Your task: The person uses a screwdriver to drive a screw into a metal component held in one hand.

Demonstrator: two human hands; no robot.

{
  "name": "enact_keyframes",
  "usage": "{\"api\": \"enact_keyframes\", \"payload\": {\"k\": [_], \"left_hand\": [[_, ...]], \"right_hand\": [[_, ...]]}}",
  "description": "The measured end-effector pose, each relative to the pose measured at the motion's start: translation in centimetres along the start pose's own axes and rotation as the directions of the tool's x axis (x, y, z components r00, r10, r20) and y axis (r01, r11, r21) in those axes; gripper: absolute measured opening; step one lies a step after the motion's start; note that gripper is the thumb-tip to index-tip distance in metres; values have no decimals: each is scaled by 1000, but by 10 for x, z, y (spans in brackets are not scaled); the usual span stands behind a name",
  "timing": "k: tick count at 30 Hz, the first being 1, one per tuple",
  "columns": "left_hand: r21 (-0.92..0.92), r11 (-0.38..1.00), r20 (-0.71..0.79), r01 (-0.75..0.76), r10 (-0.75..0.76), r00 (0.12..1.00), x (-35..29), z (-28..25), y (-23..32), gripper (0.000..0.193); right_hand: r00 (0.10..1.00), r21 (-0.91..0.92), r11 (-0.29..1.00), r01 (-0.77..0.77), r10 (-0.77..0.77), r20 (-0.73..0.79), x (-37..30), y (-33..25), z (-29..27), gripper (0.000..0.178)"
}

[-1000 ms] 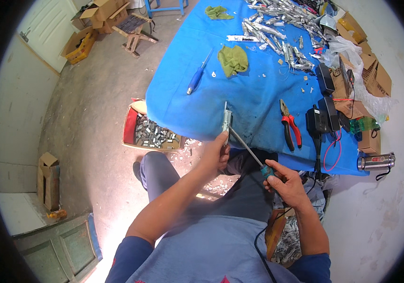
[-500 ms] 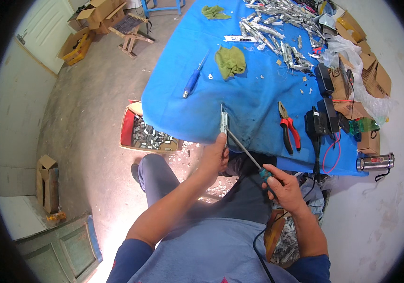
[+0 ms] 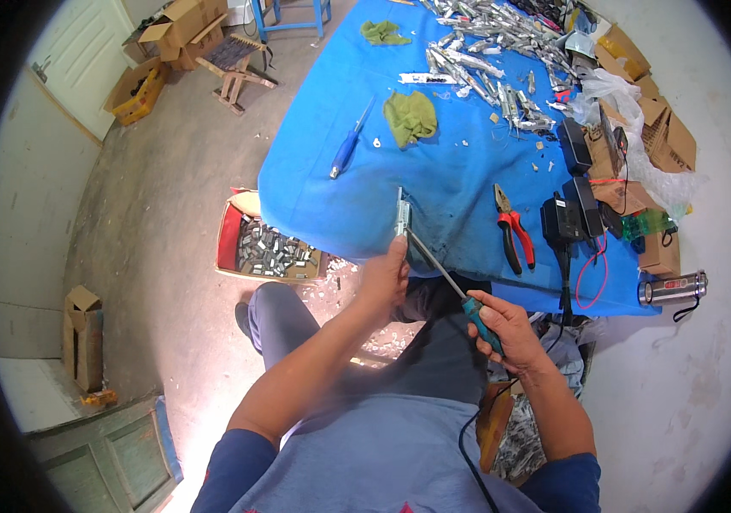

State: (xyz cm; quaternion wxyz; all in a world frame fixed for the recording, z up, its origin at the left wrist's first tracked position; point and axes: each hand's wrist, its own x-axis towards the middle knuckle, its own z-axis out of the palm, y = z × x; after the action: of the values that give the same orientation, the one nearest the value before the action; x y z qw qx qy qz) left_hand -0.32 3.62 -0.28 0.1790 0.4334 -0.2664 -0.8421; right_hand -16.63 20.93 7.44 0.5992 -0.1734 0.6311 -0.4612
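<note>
My left hand (image 3: 387, 275) is closed around the lower end of a slim silver metal piece (image 3: 403, 214), holding it at the near edge of the blue-covered table (image 3: 331, 218). In my right hand (image 3: 506, 332) is a screwdriver (image 3: 483, 326) with a dark green handle, the fingers wrapped round it. Its long shaft slants up to the left, and the tip meets the metal piece just above my left thumb. To the right of them lie pliers (image 3: 513, 229) with red and black handles. Farther left on the cloth rests a blue-handled screwdriver (image 3: 348, 147).
Green cloths (image 3: 410, 118) and a heap of silver metal parts (image 3: 502, 64) lie farther back. Black power adapters (image 3: 561, 221) and a silver flashlight (image 3: 673, 288) line the right side. Below the table's left edge, an open box (image 3: 227, 248) holds many small metal pieces.
My right hand has shifted its grip on the screwdriver, so more of the green handle shows. The tip stays against the metal piece. The whole view has shifted slightly.
</note>
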Motion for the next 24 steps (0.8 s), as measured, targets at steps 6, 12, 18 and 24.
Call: {"api": "enact_keyframes", "payload": {"k": [6, 12, 18, 24], "left_hand": [[61, 995, -10, -76, 77, 997, 0, 0, -3, 58], [5, 999, -2, -33, 33, 999, 5, -4, -6, 56], [-27, 1000, -10, 10, -10, 1000, 1, 0, 0, 55], [15, 1000, 1, -6, 6, 1000, -2, 0, 2, 57]], "right_hand": [[1000, 66, 998, 1, 1, -19, -5, 6, 7, 45], [981, -368, 921, 125, -171, -94, -3, 2, 9, 36], [777, -849, 336, 408, -615, 130, 2, 16, 11, 39], [997, -97, 995, -9, 2, -74, -7, -8, 5, 48]]}}
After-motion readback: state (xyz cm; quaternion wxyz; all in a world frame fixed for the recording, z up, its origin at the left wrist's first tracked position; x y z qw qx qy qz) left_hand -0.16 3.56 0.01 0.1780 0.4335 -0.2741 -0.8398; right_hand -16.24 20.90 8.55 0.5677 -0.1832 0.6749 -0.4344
